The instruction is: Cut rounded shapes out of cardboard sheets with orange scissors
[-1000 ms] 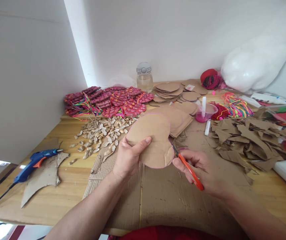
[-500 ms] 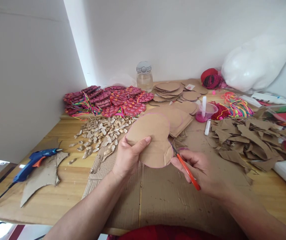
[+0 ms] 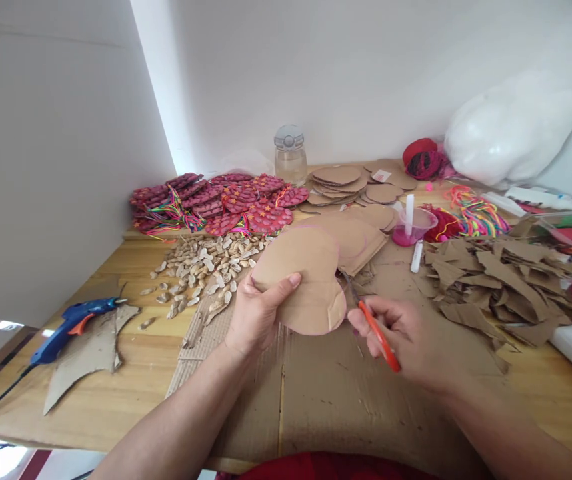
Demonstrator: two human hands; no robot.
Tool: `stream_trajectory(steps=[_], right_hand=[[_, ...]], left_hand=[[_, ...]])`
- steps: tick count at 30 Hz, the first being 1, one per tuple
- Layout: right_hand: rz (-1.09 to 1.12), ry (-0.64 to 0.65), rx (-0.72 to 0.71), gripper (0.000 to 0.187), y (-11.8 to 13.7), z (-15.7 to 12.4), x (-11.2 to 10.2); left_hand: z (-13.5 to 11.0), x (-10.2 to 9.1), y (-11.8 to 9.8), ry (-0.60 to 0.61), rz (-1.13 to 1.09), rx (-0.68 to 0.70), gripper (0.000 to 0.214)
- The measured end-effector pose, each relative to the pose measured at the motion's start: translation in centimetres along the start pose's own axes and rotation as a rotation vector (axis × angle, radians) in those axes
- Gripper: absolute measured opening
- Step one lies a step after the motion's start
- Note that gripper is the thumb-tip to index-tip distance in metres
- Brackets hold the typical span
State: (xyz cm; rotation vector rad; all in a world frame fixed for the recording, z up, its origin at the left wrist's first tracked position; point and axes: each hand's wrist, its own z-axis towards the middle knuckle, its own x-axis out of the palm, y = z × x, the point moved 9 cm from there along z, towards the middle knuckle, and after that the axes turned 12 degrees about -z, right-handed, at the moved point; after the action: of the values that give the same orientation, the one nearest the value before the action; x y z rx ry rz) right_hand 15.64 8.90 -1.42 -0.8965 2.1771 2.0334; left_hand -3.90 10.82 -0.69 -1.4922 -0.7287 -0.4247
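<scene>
My left hand (image 3: 259, 310) grips a brown cardboard heart (image 3: 311, 277) by its left side, thumb on top, fingers hidden beneath. A pink line runs along the heart's edge. Red-handled scissors (image 3: 379, 337) are in my right hand (image 3: 399, 333), with the blades pointing up and left beside the notch of the heart. Whether the blades touch the cardboard I cannot tell. Behind the heart lies another cardboard piece (image 3: 361, 237) with a pink outline. A large cardboard sheet (image 3: 336, 407) covers the table under my hands.
Peanut shells (image 3: 206, 267) and decorated red pieces (image 3: 251, 203) lie left of centre. A blue glue gun (image 3: 73, 327) rests at far left. Cardboard scraps (image 3: 506, 280) pile up at right, near a pink cup (image 3: 413, 227). A jar (image 3: 290, 157) and cut cardboard shapes (image 3: 339, 180) stand behind.
My right hand and the scissors have shifted slightly up and right, and the blades now show apart from the heart's lower right edge. My left hand holds the heart nearly still.
</scene>
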Motion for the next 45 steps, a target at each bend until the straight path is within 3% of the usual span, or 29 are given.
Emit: stream_trajectory(steps=[5,12,19,27,38,40,45], right_hand=[[0.176,-0.058,0.028,0.047,0.2,0.2,-1.2],[0.245,-0.162,0.027,0.023,-0.8,0.3,-1.8],[0.134,-0.175,0.088,0.025,0.1,-0.1,-2.0],[0.095,-0.196,0.007,0.022,0.4,-0.1,-2.1],[-0.150,-0.338,-0.097,0.011,1.0,-0.7,-2.7],[-0.112,-0.355,-0.093,0.013,1.2,-0.6,-3.3],[-0.022,-0.587,0.015,0.037,0.6,-1.0,-7.8]], left_hand=[[-0.1,0.0,0.0,-0.002,0.012,-0.009,0.063],[-1.0,0.8,1.0,0.044,0.079,-0.044,0.062],[-1.5,1.2,1.8,0.065,0.136,-0.071,0.058],[-1.6,1.4,1.8,0.110,0.192,-0.073,0.036],[-1.5,1.0,1.6,0.089,0.235,-0.044,0.040],[-1.5,0.9,1.3,0.077,0.202,-0.025,0.047],[-1.1,0.7,1.3,0.034,0.099,-0.054,0.064]])
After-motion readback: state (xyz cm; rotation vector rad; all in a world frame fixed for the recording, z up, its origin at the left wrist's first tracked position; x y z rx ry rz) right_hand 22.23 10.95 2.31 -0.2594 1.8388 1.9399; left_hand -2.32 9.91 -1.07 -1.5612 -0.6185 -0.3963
